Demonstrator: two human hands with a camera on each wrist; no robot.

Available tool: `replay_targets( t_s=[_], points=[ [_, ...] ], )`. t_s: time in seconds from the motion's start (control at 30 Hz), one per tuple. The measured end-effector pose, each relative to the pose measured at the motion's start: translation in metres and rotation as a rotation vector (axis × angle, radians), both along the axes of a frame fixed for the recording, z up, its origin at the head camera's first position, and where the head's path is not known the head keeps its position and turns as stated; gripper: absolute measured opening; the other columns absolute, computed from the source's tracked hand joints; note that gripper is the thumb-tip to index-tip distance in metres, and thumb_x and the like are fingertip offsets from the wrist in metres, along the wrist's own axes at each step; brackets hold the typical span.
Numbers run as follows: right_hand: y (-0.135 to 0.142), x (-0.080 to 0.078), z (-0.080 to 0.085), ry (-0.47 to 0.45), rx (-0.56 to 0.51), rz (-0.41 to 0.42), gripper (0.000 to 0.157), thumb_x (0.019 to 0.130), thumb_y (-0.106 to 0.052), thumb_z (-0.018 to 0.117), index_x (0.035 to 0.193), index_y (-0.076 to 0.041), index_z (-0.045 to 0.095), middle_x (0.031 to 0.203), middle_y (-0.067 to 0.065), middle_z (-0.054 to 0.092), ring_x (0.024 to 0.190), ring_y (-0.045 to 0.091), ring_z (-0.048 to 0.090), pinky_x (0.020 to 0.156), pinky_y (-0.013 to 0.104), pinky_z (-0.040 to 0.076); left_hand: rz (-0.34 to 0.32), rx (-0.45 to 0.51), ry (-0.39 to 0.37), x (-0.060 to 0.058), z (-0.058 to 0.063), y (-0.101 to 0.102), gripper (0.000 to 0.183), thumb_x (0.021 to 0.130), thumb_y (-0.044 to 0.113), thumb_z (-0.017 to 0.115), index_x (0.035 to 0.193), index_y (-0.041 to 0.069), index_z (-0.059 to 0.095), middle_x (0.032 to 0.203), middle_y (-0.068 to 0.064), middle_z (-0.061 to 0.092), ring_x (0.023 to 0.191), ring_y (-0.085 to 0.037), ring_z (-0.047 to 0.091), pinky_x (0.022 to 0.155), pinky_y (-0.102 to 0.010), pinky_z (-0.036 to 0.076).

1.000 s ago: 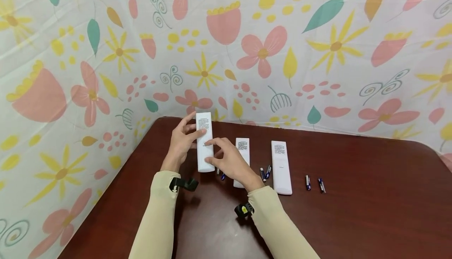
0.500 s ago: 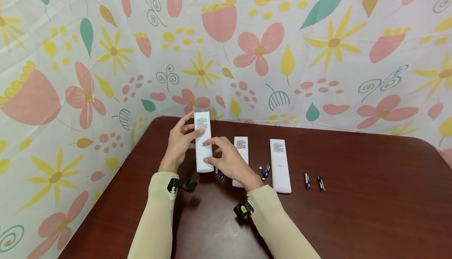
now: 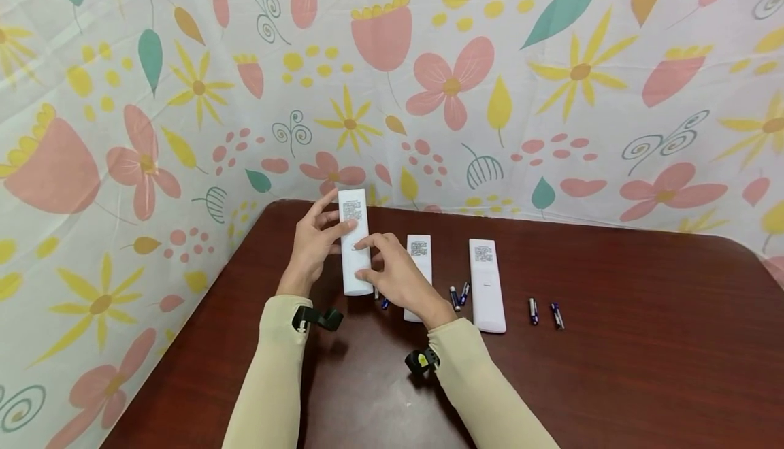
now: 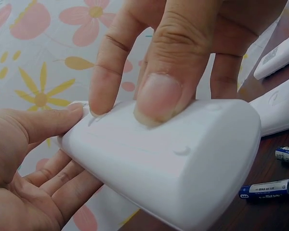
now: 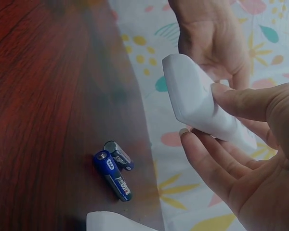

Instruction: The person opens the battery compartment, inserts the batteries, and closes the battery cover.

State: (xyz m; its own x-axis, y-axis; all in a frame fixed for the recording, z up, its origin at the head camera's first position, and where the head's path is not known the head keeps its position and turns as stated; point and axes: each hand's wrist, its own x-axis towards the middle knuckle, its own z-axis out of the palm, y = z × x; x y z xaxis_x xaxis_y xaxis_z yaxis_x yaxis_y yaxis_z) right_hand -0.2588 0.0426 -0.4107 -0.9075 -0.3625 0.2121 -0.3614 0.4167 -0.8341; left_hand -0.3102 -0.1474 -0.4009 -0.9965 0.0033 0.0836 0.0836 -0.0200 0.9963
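Observation:
A white remote control (image 3: 355,269) is raised above the table, its back with the printed label facing up. My left hand (image 3: 311,245) grips its upper part, the thumb across the back and the other fingers behind. On the lower back of the remote control, my right hand (image 3: 401,279) sets its thumb and bent index finger. Close up in the left wrist view, the right thumb (image 4: 159,98) presses the smooth back panel (image 4: 135,139) while the index fingertip sits at a small notch. The panel looks seated flush.
Two more white remote controls lie face down on the dark table, one partly behind my right hand (image 3: 420,252), one further right (image 3: 487,292). Batteries (image 3: 459,296) lie between them. Another pair (image 5: 112,175) sits below the raised remote, and a battery pair (image 3: 545,313) lies furthest right.
The head view has shifted slightly. Both hands keep about the same hold on the remote control, and nothing on the table has moved.

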Motion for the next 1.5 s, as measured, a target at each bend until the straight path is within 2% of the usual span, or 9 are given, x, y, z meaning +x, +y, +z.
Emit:
replay_targets(
  t_s=[0.37,0.63,0.83,1.03,1.3,1.5],
  points=[
    [0.0010,-0.0015,0.0021,-0.005,-0.018,-0.018,0.040,0.098,-0.008,0.079,0.133,-0.015,0.062,0.137,0.014,0.053,0.110,0.027,0.062,0.088,0.042,0.056,-0.011,0.001,0.026,-0.0032,0.0009,0.0023,0.069,0.099,0.007,0.077,0.159,0.032,0.053,0.130,-0.016,0.065,0.097,-0.028,0.072,0.079,-0.049,0.065],
    [-0.0006,-0.0012,0.0013,0.053,-0.072,-0.040,0.037,0.094,-0.006,0.083,0.128,-0.014,0.070,0.134,0.013,0.053,0.112,0.026,0.063,0.088,0.040,0.059,0.000,0.006,0.036,-0.0020,0.0011,0.0008,0.069,0.099,0.008,0.078,0.158,0.032,0.053,0.130,-0.016,0.065,0.095,-0.027,0.072,0.073,-0.040,0.065],
    [0.0003,-0.0012,0.0028,0.092,-0.105,-0.071,0.032,0.093,-0.007,0.084,0.123,-0.015,0.074,0.126,0.012,0.053,0.103,0.025,0.062,0.088,0.039,0.059,-0.007,0.015,0.055,-0.0018,0.0013,0.0013,0.069,0.099,0.008,0.078,0.159,0.030,0.052,0.130,-0.017,0.066,0.094,-0.026,0.073,0.071,-0.037,0.065],
    [-0.0007,-0.0006,0.0042,0.150,-0.122,-0.059,0.026,0.095,-0.006,0.083,0.118,-0.013,0.074,0.114,0.009,0.061,0.094,0.020,0.067,0.083,0.037,0.060,0.002,0.015,0.054,-0.0021,0.0012,0.0003,0.069,0.099,0.008,0.078,0.159,0.031,0.052,0.129,-0.016,0.066,0.095,-0.026,0.072,0.075,-0.044,0.065],
    [-0.0022,0.0019,0.0061,0.120,-0.172,-0.048,0.021,0.096,-0.005,0.081,0.112,-0.014,0.070,0.108,-0.002,0.071,0.097,0.015,0.072,0.079,0.035,0.060,0.007,0.023,0.049,-0.0022,0.0008,-0.0007,0.070,0.099,0.007,0.078,0.159,0.030,0.053,0.128,-0.015,0.066,0.094,-0.025,0.073,0.078,-0.047,0.065],
    [-0.0031,0.0032,0.0067,0.098,-0.203,-0.034,0.023,0.097,-0.005,0.079,0.117,-0.013,0.070,0.105,-0.001,0.071,0.094,0.014,0.071,0.077,0.034,0.059,0.015,0.027,0.045,-0.0019,0.0001,-0.0025,0.070,0.098,0.007,0.079,0.159,0.030,0.053,0.129,-0.016,0.066,0.094,-0.025,0.073,0.077,-0.046,0.065]
  ],
)
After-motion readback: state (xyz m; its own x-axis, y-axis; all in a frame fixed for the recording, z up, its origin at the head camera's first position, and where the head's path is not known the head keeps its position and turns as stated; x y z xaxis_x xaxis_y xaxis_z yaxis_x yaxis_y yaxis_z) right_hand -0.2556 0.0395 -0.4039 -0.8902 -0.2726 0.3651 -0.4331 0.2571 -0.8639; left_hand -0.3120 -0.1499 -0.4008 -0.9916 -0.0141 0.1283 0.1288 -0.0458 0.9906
